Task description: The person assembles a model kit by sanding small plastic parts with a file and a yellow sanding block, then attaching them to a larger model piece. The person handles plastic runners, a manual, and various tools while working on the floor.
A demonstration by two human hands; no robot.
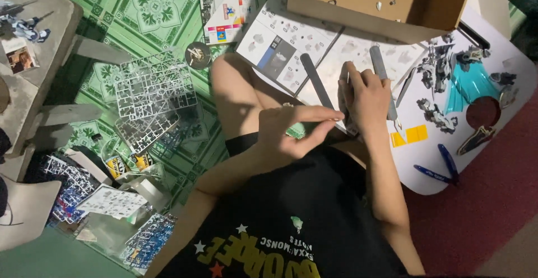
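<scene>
Green plastic part [295,130], small, pinched between thumb and fingertips of the left hand [291,129], held over the lap at the edge of the white table [493,143]. Judged very light, stiff, thin; likely to snap or flick away if squeezed hard. Best gripped by its flat faces, near the middle. Right hand [364,96] curls shut around a dark slim tool, its tip hidden; kind unclear. Grey file [316,81] lies on the manual [280,48] just beside. Clear sprue [151,96] rests on the floor, well apart.
</scene>
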